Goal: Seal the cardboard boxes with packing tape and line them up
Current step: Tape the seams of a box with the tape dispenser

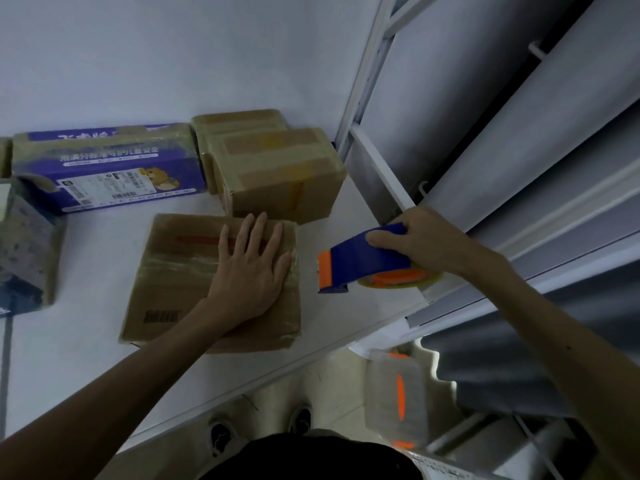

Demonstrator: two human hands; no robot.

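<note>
Right grip (420, 239) curls around the blue tape dispenser (363, 263) near the right edge of the worktop (97, 265). Left grip (254, 268) lies flat, fingers spread, on the near cardboard box (173, 275) at the middle

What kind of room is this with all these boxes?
Probably a packing or storage room: taped cardboard boxes sit on a white table, metal shelving stands beside it, and the right hand grips a tape dispenser.
</note>
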